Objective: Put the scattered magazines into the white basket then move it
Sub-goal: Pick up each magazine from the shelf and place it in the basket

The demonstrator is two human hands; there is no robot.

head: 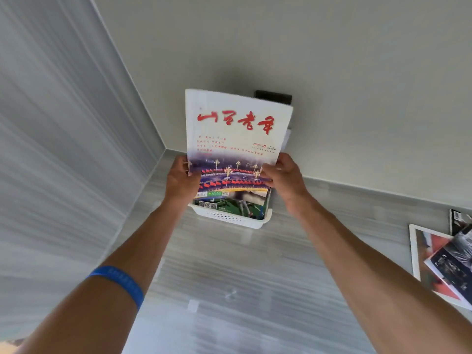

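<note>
Both hands (182, 178) (282, 175), fingers gripping a magazine (236, 134) over the white basket (229, 218); more magazines (444, 261) lie right

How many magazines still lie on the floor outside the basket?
3, overlapping at the right edge: a red-and-white one, a dark one on top, another dark one behind. More may lie beyond the frame.
</note>
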